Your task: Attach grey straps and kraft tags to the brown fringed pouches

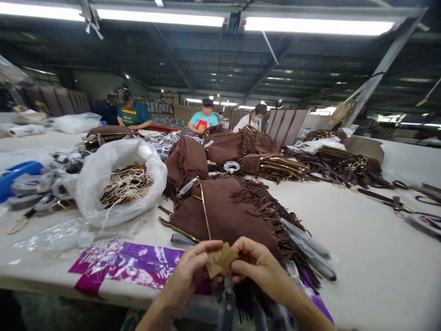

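Two small brown paper tags (225, 258) are pinched between my hands at the front edge of the table. My left hand (191, 271) closes its thumb and fingers on the left tag. The fingertips of my right hand (253, 263) grip the other tag, which overlaps it. Just beyond lies a dark brown suede-like bag (220, 207) with long fringe and a gold zipper. A strap with a metal clasp (228, 294), partly wrapped, hangs below my hands. How the tags are fastened is hidden by my fingers.
An open plastic bag of stringed tags (127, 184) stands at left, behind a purple printed plastic bag (138, 264). More brown fringed bags (227, 149) are piled beyond. Straps (347, 165) lie at right, wrapped hardware (44, 186) at left. Several people (203, 119) work across the table (365, 239).
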Action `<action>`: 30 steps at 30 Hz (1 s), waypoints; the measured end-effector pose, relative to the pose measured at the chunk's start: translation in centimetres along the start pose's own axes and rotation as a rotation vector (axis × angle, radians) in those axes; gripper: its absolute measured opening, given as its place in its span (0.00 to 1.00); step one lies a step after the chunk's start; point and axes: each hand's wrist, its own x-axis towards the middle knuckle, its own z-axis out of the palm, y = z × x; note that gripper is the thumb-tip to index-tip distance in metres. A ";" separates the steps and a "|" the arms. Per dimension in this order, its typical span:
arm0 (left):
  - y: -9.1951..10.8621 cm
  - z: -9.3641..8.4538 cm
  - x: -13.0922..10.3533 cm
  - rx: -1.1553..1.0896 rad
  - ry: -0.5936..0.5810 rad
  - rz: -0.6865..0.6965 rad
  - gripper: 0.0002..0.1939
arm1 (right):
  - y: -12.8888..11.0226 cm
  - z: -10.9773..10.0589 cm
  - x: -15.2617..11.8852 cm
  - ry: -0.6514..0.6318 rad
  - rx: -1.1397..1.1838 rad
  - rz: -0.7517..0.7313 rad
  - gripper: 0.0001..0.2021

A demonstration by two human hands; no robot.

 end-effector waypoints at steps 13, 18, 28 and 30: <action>1.1 -0.9 0.2 0.566 0.107 0.207 0.10 | 0.5 0.0 0.6 0.145 0.070 0.144 0.23; 1.0 -1.0 0.3 0.674 0.097 0.321 0.06 | 0.2 -0.1 0.4 0.149 0.071 0.145 0.22; 0.4 -1.5 0.3 0.775 0.064 0.349 0.09 | 0.2 -0.5 0.8 0.287 0.014 0.050 0.30; 0.3 -1.5 0.2 0.762 0.042 0.338 0.10 | -0.1 -1.0 0.8 0.325 -0.099 -0.027 0.28</action>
